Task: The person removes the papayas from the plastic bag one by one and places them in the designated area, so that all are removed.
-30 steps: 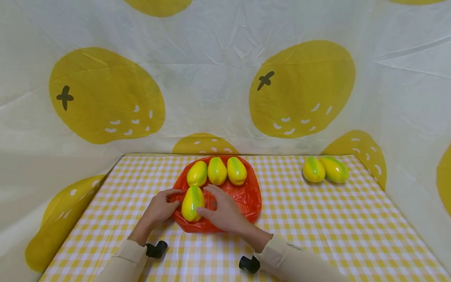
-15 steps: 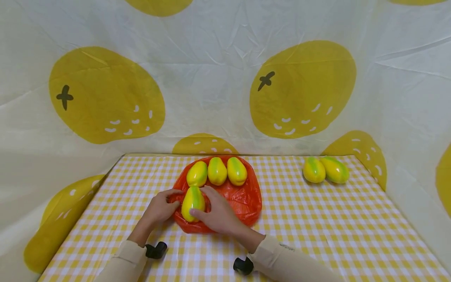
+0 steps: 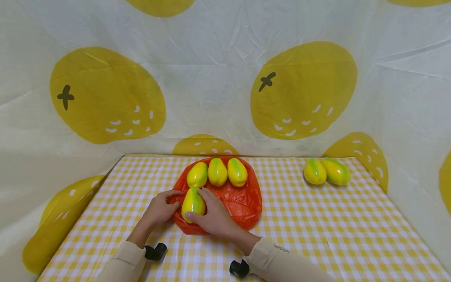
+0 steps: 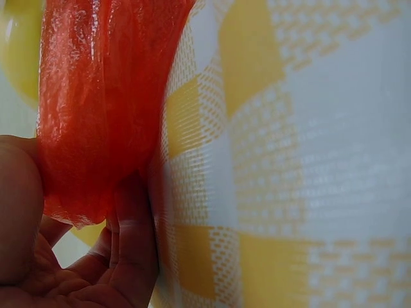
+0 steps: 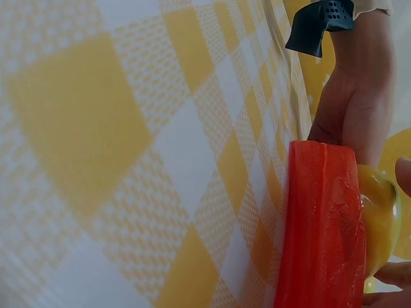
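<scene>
A red plastic bag (image 3: 243, 199) lies spread open on the table, its side standing up like a low wall. Three yellow papayas with green streaks, among them a middle papaya (image 3: 217, 172), sit along its far side. One more papaya (image 3: 192, 204) lies at the near left inside the bag. My right hand (image 3: 215, 215) grips this papaya, thumb in front and fingers on its far right side. My left hand (image 3: 162, 207) holds the bag's left edge; in the left wrist view, the red plastic (image 4: 103, 115) sits between thumb and fingers.
Two more papayas, one of them a tilted papaya (image 3: 335, 171), lie touching at the table's far right. A yellow-and-white checked cloth (image 3: 299, 227) covers the table. A fruit-printed curtain (image 3: 208, 78) hangs behind and at both sides.
My right hand has moved left and closed round the near papaya, its thumb sliding across the fruit's front. My left hand stays on the bag's edge.
</scene>
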The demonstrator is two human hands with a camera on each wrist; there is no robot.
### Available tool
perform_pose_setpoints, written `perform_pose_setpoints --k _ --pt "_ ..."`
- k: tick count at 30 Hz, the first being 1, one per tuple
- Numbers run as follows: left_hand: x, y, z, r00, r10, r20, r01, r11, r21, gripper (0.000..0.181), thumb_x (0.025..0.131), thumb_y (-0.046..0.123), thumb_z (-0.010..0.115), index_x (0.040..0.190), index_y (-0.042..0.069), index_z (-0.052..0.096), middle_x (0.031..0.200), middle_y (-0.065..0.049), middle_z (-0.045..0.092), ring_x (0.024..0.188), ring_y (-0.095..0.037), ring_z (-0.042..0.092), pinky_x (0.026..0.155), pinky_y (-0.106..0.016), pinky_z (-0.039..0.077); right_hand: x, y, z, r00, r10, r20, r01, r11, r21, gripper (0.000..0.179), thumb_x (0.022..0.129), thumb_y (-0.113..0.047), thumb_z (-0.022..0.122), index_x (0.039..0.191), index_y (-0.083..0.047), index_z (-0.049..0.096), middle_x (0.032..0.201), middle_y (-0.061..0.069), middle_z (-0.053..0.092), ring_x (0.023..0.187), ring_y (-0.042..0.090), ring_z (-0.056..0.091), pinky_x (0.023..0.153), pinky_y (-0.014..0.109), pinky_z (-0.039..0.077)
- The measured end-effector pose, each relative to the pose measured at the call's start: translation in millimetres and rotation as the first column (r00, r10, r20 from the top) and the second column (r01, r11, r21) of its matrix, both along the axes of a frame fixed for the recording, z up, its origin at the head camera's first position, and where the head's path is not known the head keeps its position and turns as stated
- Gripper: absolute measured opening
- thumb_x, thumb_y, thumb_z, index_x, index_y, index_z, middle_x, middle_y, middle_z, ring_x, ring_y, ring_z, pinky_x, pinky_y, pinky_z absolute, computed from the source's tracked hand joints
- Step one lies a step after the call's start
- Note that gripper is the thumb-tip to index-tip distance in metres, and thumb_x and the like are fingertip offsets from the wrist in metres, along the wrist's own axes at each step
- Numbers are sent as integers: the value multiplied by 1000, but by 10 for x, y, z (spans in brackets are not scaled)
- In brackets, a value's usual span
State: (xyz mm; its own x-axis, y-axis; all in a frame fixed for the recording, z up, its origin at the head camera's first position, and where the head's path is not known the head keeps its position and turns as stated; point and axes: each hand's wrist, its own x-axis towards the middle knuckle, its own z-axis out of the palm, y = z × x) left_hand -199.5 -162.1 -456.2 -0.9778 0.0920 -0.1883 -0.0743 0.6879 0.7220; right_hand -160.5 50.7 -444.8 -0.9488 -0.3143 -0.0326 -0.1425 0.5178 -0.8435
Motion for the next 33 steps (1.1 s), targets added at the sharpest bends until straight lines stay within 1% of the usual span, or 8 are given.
perform_pose_setpoints --k 9,16,19,23,28,30,33 --pt "-2 -4 -14 1000 -4 -27 3 1000 -27 38 95 16 63 132 13 71 126 -16 69 92 -25 59 76 -31 51 -5 -57 -27 999 8 -43 -7 1000 25 85 89 -53 76 159 -19 41 162 0 44 140 25 51 119 52 42" --pt "-1 2 -8 999 -7 -39 6 1000 -30 38 95 16 64 132 12 71 126 -17 69 91 -25 59 75 -31 49 3 -75 -29 999 2 -40 -2 1000 19 86 88 -52 77 159 -19 40 162 1 43 139 26 52 117 54 43" --pt "6 5 -5 999 -8 -35 7 1000 -29 38 95 16 64 132 11 71 126 -17 68 91 -25 58 74 -30 49 10 -78 -44 999 1 -47 0 1000 24 85 88 -49 78 158 -18 41 163 2 42 139 26 52 117 54 43" --pt "5 11 -2 1000 4 -28 -5 1000 -30 38 96 16 63 133 11 70 126 -16 68 92 -25 58 75 -30 50 21 -87 -51 998 4 -66 -2 1000 28 82 89 -40 77 159 -17 41 162 1 43 137 25 52 116 52 45" --pt "-4 16 -15 999 5 -33 -6 999 -33 37 96 16 62 132 11 71 127 -15 69 97 -26 59 84 -38 55 29 -86 -50 996 17 -90 -13 999 41 80 88 -33 76 160 -18 41 163 1 43 136 25 53 115 51 46" --pt "-4 17 -18 999 -1 -38 -1 999 -36 37 95 16 62 131 11 71 126 -15 69 98 -26 59 86 -40 56 33 -83 -48 996 18 -91 -14 999 44 80 89 -32 75 160 -18 41 164 1 42 136 24 53 115 51 46" --pt "-2 17 -21 999 1 -43 -3 999 -40 36 95 16 62 130 12 72 126 -15 69 98 -26 59 84 -39 55 38 -78 -44 996 15 -90 -12 999 35 78 89 -31 75 159 -18 42 165 1 41 136 25 53 115 51 46"
